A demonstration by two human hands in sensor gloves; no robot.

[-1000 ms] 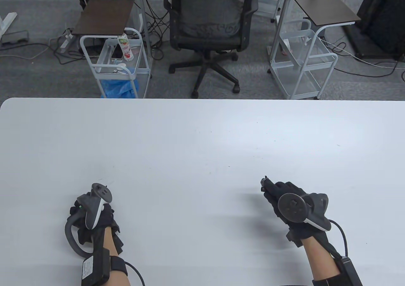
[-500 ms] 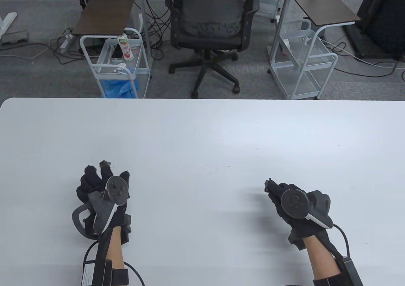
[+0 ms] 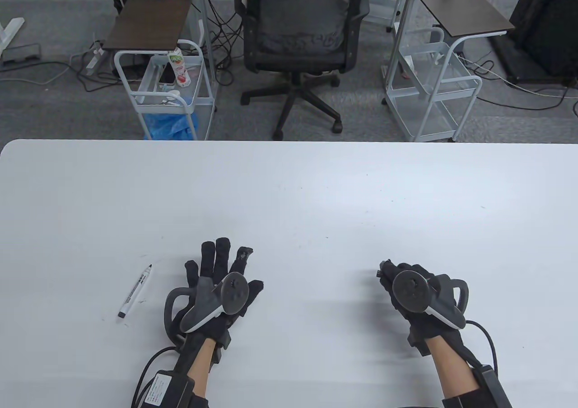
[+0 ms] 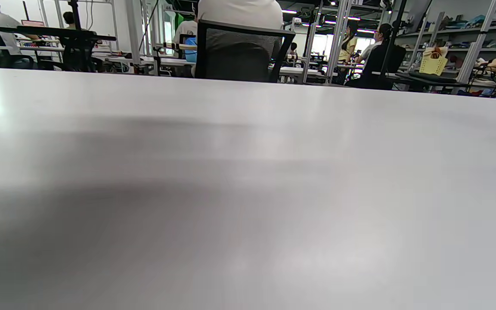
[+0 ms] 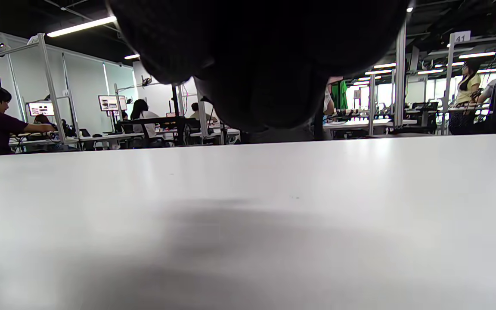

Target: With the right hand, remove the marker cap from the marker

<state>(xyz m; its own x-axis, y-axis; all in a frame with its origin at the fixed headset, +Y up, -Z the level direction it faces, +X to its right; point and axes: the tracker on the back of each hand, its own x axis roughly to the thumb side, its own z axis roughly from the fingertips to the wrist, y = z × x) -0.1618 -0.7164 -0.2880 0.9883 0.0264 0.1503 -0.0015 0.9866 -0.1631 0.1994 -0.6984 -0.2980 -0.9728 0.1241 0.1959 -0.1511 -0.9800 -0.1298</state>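
One marker point(image 3: 134, 292) lies on the tabletop point(image 3: 289, 191) near its front edge, left of both hands, touched by neither. Left hand point(image 3: 216, 281): flat, palm down, fingers spread apart. Right hand point(image 3: 408, 286): curled into a loose fist, fingers together; a small dark tip pokes out, possibly the cap, too small to tell.

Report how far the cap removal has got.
Done, apparently: the white marker pen with black ends lies alone on the white table, beside the left hand, whose fingers are spread. In hand: the right hand is curled, a small dark tip showing; whether that is the cap, I cannot tell. Left: confirming the cap is off.
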